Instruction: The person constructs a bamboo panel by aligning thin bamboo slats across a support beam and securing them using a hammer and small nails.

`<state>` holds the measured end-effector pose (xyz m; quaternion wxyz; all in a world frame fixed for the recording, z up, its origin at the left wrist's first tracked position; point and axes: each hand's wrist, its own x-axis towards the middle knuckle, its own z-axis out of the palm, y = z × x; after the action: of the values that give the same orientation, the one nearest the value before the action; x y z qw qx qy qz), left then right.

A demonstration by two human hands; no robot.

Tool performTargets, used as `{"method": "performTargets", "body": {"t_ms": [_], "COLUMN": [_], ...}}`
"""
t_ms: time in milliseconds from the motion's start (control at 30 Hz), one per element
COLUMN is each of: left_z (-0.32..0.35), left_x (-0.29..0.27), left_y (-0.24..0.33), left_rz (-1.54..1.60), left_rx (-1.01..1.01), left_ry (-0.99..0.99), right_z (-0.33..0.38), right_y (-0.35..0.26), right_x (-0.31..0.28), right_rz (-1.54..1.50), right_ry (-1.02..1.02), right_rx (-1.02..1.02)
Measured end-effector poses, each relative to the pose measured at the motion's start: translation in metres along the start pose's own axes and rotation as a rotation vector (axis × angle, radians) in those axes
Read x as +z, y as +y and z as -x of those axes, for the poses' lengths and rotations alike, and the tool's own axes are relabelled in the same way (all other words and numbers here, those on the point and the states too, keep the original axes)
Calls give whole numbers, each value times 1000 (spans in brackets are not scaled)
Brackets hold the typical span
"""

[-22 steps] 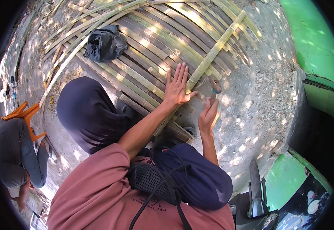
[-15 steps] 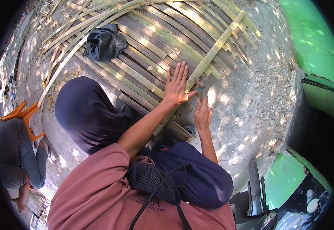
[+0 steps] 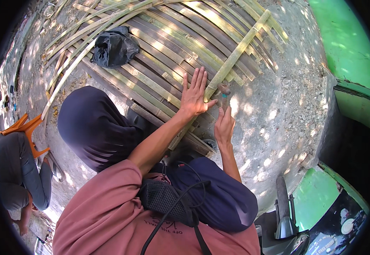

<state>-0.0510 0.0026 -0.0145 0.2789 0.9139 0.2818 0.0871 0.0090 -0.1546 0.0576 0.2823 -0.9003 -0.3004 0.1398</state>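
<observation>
Right hand (image 3: 224, 126) hovering just beside mat edge over ground, fingers loosely extended, holding nothing visible. Left hand (image 3: 195, 95) lying flat, fingers spread, pressing down on woven bamboo mat (image 3: 159, 63). Bamboo strip (image 3: 236, 53) touching left fingertips, long axis running diagonally up-right, away from both hands; left hand nearer. Black bag (image 3: 115, 46) resting farther left on mat.

Only one view on my feed: head camera, fisheye, looking steeply down over own chest and knees. Close on left hand (image 3: 194, 97) and right hand (image 3: 224, 126) at woven bamboo mat (image 3: 159, 51). Rim bends edges.
</observation>
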Motion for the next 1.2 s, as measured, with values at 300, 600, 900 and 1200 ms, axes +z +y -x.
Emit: {"method": "performTargets", "body": {"t_ms": [300, 600, 900, 1200], "left_z": [1, -2, 0, 0], "left_x": [-3, -4, 0, 0], "left_y": [-1, -7, -4, -8], "left_rz": [-40, -72, -7, -3], "left_rx": [-5, -16, 8, 11], "left_ry": [-5, 11, 29, 74], "right_z": [2, -9, 5, 2], "right_y": [5, -41, -5, -23], "right_x": [-8, -29, -9, -13], "right_rz": [-46, -207, -115, -188], "right_ry": [122, 150, 108, 176], "right_rx": [-192, -114, -122, -200]}}
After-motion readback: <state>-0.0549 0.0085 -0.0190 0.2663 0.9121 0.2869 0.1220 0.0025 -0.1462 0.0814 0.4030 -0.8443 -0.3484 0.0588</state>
